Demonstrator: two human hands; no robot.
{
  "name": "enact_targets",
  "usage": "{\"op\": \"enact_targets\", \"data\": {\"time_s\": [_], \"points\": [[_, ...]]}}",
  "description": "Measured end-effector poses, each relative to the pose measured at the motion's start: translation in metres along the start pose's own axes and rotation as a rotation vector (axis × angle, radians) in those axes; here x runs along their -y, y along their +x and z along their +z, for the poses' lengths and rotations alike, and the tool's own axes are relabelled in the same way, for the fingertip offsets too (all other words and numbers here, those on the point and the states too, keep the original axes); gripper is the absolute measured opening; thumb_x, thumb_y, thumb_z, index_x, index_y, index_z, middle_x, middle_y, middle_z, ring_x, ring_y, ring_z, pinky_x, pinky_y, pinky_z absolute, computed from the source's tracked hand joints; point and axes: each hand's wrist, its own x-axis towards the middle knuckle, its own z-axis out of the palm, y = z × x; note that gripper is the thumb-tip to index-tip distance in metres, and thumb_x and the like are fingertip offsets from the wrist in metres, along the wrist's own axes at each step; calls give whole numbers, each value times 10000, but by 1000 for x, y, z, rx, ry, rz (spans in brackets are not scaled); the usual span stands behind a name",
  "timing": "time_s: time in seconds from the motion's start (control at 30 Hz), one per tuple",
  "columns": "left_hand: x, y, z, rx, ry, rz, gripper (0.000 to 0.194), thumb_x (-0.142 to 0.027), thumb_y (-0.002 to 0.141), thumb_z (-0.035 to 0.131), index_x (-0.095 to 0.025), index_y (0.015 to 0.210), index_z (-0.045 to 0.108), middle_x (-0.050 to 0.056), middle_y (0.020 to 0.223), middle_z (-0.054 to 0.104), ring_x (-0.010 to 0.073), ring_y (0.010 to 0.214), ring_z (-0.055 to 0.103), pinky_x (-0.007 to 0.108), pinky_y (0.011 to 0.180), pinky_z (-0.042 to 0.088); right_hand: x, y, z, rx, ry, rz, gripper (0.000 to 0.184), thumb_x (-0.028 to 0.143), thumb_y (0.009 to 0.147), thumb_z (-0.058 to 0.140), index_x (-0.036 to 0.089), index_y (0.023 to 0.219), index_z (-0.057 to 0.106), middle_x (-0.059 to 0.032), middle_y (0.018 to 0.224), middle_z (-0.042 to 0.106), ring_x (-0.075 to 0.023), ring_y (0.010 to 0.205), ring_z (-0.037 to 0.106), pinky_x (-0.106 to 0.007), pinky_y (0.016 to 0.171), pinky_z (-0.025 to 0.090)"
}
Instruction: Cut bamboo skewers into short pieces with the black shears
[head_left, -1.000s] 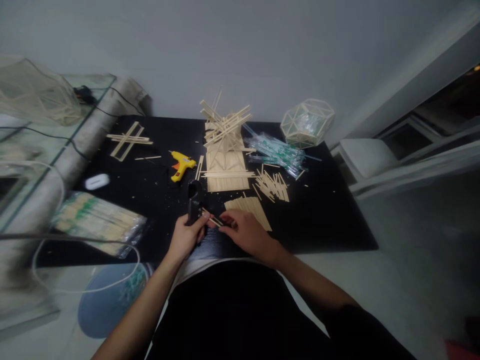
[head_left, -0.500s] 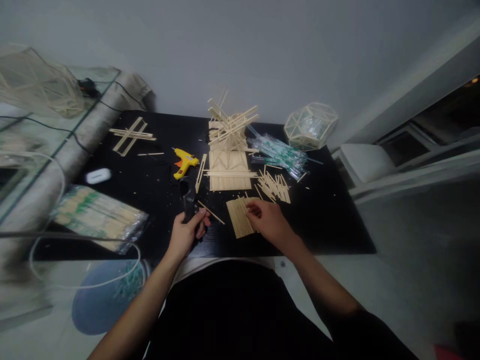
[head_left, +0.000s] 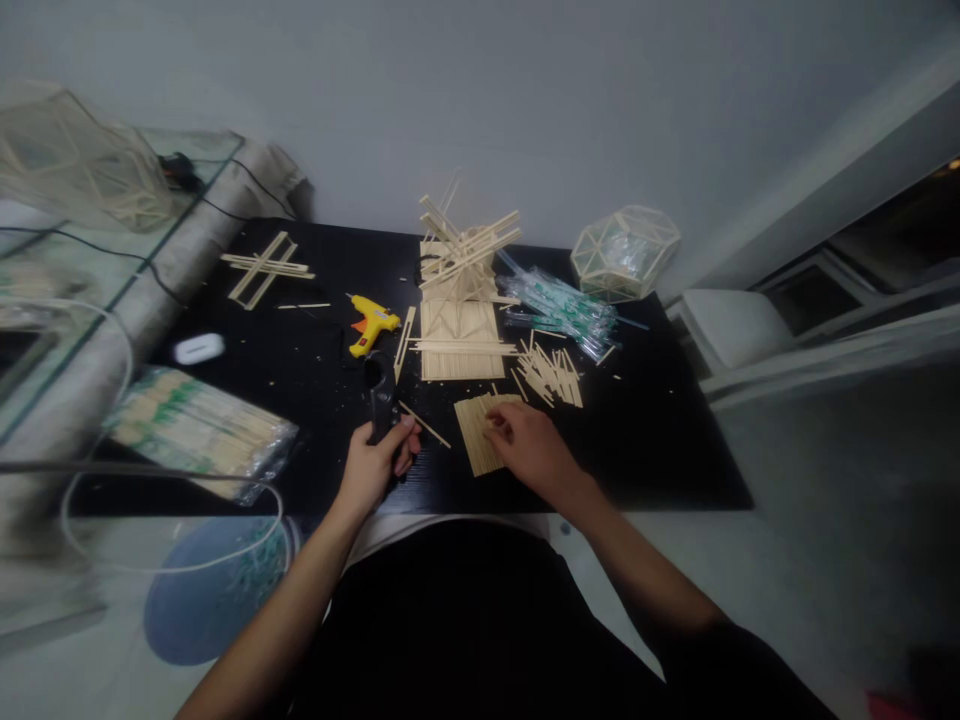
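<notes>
My left hand (head_left: 379, 458) is closed around a black tool (head_left: 381, 395) with a rounded, hooked head; its exact kind is hard to make out. Just right of those fingers is a thin wooden stick (head_left: 426, 425), lying slanted. My right hand (head_left: 531, 440) rests over a flat panel of side-by-side sticks (head_left: 474, 440), thumb and fingertips pinched together at its surface. Whatever may be between those fingertips is hidden. Part of the panel lies under the hand. Behind it stands a stick-built model (head_left: 461, 325) with crossed blades on top.
A yellow glue gun (head_left: 373, 324) lies left of the model. Short cut sticks (head_left: 553, 375) and plastic wrappers (head_left: 562, 305) are to the right. Packed chopsticks (head_left: 202, 430), a white case (head_left: 199, 348) and crossed stick frames (head_left: 266, 270) occupy the left. A geometric stick frame (head_left: 626, 252) sits back right.
My right hand has shifted slightly left across the stick panel, fingers still pinched. My left hand keeps the black tool in nearly the same place. The whole view has moved a little.
</notes>
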Motion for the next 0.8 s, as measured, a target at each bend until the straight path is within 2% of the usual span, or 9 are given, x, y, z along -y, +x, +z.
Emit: {"op": "enact_targets", "data": {"time_s": [0.1,0.2,0.3,0.43,0.5,0.63,0.8], "points": [[-1,0,1,5,-10,-6,302,-403,796,803,-121,754,703,3,549,616,57,357,409,205,365,301,11,3,8,22,-7,-96,82,177,940,700,165,1014,732,-101,1055,738,-224,997,683,-361,931,512],[0,-1,0,16,-23,-2,306,-410,812,792,-121,763,703,-4,539,605,56,356,403,205,367,304,13,17,8,11,-19,-141,86,190,952,686,166,1021,731,-99,1060,743,-228,1030,670,-367,962,494],[1,-1,-2,31,-20,0,306,-409,832,778,-122,760,699,-3,538,602,56,359,400,205,372,311,-2,43,-6,-53,-70,-155,111,167,939,673,153,1031,733,-119,1083,740,-248,1054,654,-392,987,479],[1,-2,-3,36,-9,0,304,-409,839,768,-126,759,692,0,552,604,58,366,402,210,376,322,-37,79,-34,-202,-192,-144,166,102,908,624,163,1011,740,-128,1064,731,-279,1036,630,-431,988,463],[0,-2,-3,34,-10,1,307,-411,835,773,-126,754,691,-3,543,593,59,365,403,210,376,320,-52,92,-42,-228,-266,-115,163,113,893,636,164,998,749,-133,1032,715,-295,1039,615,-439,990,455],[1,-3,-3,32,-23,-9,305,-405,826,788,-124,753,695,-2,533,592,60,361,408,208,375,314,-69,101,-42,-218,-331,-89,177,154,900,637,167,1016,770,-149,1051,680,-309,1050,597,-450,982,454],[3,-2,-4,34,-21,-5,309,-410,838,783,-121,767,698,-7,538,585,59,365,411,208,375,315,-72,102,-29,-231,-356,-73,147,149,908,640,157,968,774,-166,1083,660,-317,1060,571,-438,950,447]]}}
